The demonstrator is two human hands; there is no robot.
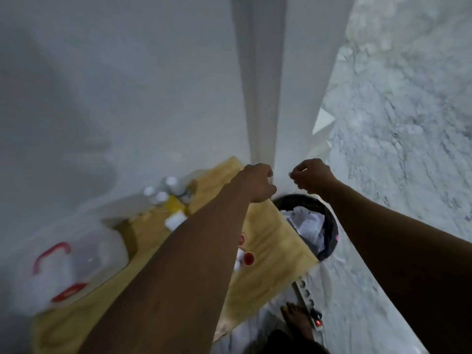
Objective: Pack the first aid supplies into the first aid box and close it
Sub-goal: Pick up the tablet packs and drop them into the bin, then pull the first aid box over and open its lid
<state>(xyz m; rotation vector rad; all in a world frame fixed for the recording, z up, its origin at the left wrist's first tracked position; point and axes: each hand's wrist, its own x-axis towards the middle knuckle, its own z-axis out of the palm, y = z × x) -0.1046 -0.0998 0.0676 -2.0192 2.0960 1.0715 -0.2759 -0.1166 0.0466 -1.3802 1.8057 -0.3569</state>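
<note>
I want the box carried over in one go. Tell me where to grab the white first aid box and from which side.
Take the first aid box by its red handle, coming down from above with the left hand. The handle arches up off the top, so fingers can probably hook beneath it. The view is blurred, so check the red latch first.

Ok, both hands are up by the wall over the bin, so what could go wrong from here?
1. The right hand seems to pinch something small above the round black waste bin; dropped, it may be lost there.
2. The left forearm crosses the yellow wooden table near red-capped small containers and could knock them.
</note>
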